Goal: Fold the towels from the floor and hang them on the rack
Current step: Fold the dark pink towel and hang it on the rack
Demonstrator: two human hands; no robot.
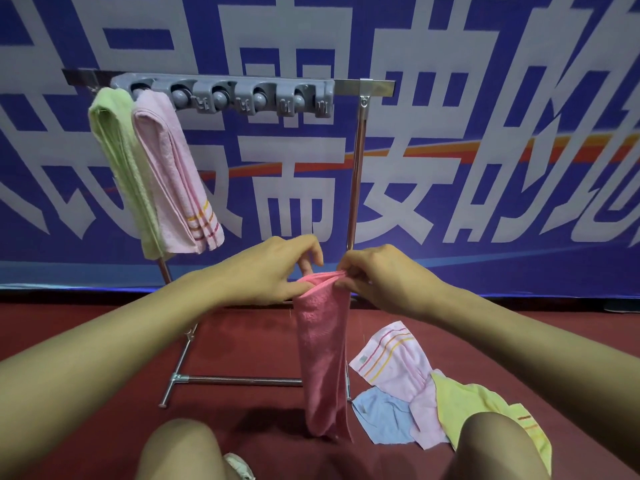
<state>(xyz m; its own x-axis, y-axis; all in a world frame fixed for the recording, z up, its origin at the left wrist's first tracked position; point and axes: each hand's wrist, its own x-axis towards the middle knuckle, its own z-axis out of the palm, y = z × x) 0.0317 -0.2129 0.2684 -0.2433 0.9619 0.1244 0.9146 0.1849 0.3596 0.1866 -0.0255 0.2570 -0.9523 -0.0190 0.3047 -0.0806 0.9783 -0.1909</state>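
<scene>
Nearest, two bare knees are cut off by the bottom edge, a shoe barely showing between them. On the red floor (242,341) to the right lie a blue towel (382,420), a pale pink striped towel (398,362) and a yellow towel (464,407), the yellow one partly hidden by the right knee. Above, the left hand (273,271) and right hand (377,275) both pinch the top edge of a folded coral towel (322,358) that hangs down. Farther left, a green towel (121,161) and a pink towel (176,174) hang on the rack (356,161).
</scene>
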